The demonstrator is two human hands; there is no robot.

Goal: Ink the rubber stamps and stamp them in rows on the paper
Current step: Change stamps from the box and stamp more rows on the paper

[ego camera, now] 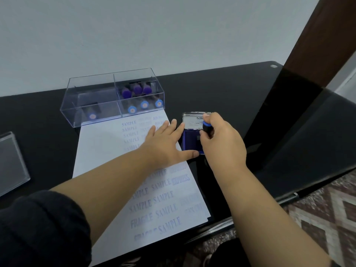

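Note:
A white paper (100,151) lies on the black table, printed with rows of blue words such as SAMPLE, FRAGILE and EXPRESS. My left hand (165,143) lies flat with straight fingers on the paper's right edge, its thumb touching the ink pad. The open ink pad (189,140) sits just right of the paper, its metal lid (193,120) raised at the back. My right hand (221,143) grips a rubber stamp (207,126) with a blue-topped black handle, held down over the blue pad. The stamp's face is hidden.
A clear plastic box (112,97) behind the paper holds several stamps with purple and blue tops. Another clear case (11,162) lies at the table's left edge. The black table (231,89) ends near right, above patterned flooring (327,218). A dark wooden post (317,41) rises at right.

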